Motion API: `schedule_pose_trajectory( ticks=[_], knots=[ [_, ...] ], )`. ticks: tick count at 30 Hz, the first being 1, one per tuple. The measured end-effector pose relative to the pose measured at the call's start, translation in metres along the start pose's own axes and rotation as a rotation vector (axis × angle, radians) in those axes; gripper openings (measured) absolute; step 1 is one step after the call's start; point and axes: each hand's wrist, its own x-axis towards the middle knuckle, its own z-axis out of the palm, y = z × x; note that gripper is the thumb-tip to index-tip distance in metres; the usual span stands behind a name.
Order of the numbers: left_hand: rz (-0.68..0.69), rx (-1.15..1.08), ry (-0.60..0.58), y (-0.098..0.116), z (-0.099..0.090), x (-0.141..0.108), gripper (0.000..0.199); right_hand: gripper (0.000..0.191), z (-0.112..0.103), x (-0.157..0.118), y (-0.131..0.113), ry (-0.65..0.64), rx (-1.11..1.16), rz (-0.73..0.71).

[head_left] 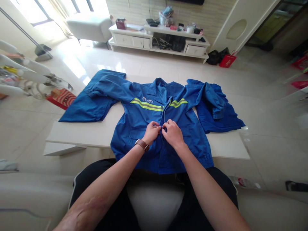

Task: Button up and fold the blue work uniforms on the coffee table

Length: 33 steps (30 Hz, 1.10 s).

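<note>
A blue work jacket (141, 118) with yellow-and-grey reflective stripes lies front up, collar away from me, its lower hem hanging over the near table edge. At the middle of its front opening, my left hand (152, 132) pinches the placket edge between thumb and fingers. Close beside it, my right hand (172, 133) has its fingers curled on the other side of the same opening. What lies between the fingertips, perhaps a fastener, is too small to make out. Above the hands the front opening is parted near the collar.
The jacket rests on a low white table (77, 134). Folded blue cloth (84, 109) lies under the left sleeve area, and more blue cloth (221, 112) at the right. A red bag (61, 98) stands left of the table. A white TV cabinet (132, 40) stands at the back.
</note>
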Motion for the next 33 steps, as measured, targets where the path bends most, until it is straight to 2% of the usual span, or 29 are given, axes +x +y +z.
schedule_pose_trajectory(
  ticks=[7, 11, 13, 16, 18, 26, 33],
  knots=[
    [0.010, -0.009, -0.019, 0.004, 0.000, -0.002, 0.025, 0.019, 0.005, 0.004, 0.003, -0.032, 0.103, 0.019],
    [-0.027, 0.023, -0.013, 0.009, -0.001, -0.004, 0.023, 0.017, 0.008, 0.004, 0.005, -0.010, 0.155, 0.038],
    [-0.075, 0.092, -0.056, 0.012, -0.003, -0.005, 0.019, 0.017, 0.009, 0.003, 0.006, 0.006, 0.157, 0.038],
    [-0.152, 0.176, -0.166, 0.015, -0.005, -0.007, 0.030, 0.018, 0.011, 0.002, 0.007, 0.025, 0.155, 0.032],
    [-0.171, 0.172, -0.190, 0.015, -0.007, -0.007, 0.032, 0.018, 0.012, 0.002, 0.007, 0.033, 0.154, 0.025],
    [-0.155, 0.063, -0.180, 0.008, -0.007, -0.005, 0.022, 0.017, 0.011, 0.002, 0.006, 0.040, 0.134, -0.007],
    [-0.229, -0.097, -0.112, 0.010, -0.005, -0.008, 0.015, 0.016, 0.011, 0.005, 0.008, 0.039, 0.160, -0.035]
  ],
)
